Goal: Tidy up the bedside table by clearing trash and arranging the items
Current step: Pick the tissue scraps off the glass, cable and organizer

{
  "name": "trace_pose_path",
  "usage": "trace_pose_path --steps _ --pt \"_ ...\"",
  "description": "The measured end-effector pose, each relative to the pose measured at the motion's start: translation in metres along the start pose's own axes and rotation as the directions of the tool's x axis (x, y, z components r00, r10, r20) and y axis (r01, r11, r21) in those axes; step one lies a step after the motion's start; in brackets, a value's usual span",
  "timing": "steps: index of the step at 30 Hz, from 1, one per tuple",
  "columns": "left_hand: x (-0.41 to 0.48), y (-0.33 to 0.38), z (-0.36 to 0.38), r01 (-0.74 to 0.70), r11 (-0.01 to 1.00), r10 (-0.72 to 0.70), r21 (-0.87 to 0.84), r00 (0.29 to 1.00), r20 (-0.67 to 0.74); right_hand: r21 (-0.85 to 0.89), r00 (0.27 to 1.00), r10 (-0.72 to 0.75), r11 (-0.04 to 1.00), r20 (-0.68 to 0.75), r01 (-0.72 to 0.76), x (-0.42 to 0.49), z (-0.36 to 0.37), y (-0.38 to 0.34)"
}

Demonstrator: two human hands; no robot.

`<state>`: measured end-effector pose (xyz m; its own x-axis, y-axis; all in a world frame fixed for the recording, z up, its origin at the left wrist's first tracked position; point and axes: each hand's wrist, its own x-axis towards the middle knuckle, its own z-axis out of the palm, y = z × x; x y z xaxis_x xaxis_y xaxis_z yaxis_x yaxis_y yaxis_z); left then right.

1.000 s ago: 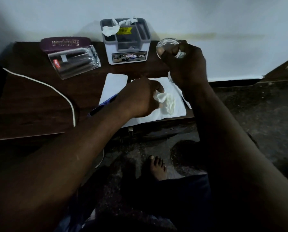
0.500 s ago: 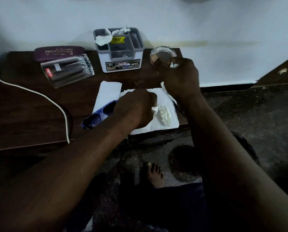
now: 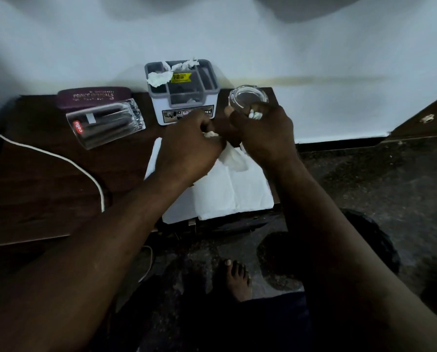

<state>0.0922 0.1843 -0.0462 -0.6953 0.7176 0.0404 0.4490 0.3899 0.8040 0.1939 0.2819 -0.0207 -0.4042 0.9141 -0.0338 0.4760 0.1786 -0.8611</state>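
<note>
**Both hands bunched on tissue scraps, just in front of the organizer**

Landmark: the grey-and-white desk organizer [image 3: 183,94] at the back of the bedside table [image 3: 47,179], against the wall.

Left hand [image 3: 189,148] sits right in front of the organizer, fingers curled shut around a small crumpled tissue piece [image 3: 210,134]; only a white bit shows at the knuckles. Right hand [image 3: 261,130] is front-right of the organizer, clenched on another tissue wad [image 3: 255,115] that peeks out between the fingers. The two hands nearly touch. A loose tail of tissue [image 3: 234,158] hangs between them; which hand holds it cannot be told.

Glass ashtray [image 3: 247,97] stands just right of the organizer, directly behind the right hand and touching or nearly touching its fingers. So the right hand is the nearer one to it, the left hand the nearer to the organizer.

Flat white napkin [image 3: 227,194] lies in front of the organizer at the table's front edge, its long side running toward the person, partly under the left wrist.

More crumpled tissue [image 3: 159,78] already sits in the organizer's back-left compartment. Left of the organizer: purple spectacle case [image 3: 94,96], with a pen pack [image 3: 105,124] just before it, white cable [image 3: 59,158] further front-left.

Likely step: gathering scraps as trash; the napkin is not yet cleared.
</note>
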Motion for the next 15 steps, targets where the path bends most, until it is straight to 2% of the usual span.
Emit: trace_pose_path --steps 3,6,11,15 --pt "0.003 -0.001 -0.009 0.021 0.995 -0.026 -0.101 0.999 -0.048 0.032 1.000 -0.010 0.999 0.019 0.009 0.001 0.010 0.001" --pt "0.004 -0.001 -0.017 0.079 0.983 -0.084 -0.165 0.996 -0.022 0.039 0.997 -0.011 0.999 0.075 0.008 0.004 0.019 0.001" --pt "0.009 -0.010 -0.025 0.084 0.991 -0.088 -0.108 0.996 -0.030 -0.001 0.988 -0.031 1.000 0.153 0.031 0.007 0.033 -0.001" --pt "0.011 -0.020 -0.031 0.075 0.997 -0.076 -0.030 0.996 -0.046 -0.006 0.973 0.011 1.000 0.229 -0.010 0.004 0.043 -0.003"
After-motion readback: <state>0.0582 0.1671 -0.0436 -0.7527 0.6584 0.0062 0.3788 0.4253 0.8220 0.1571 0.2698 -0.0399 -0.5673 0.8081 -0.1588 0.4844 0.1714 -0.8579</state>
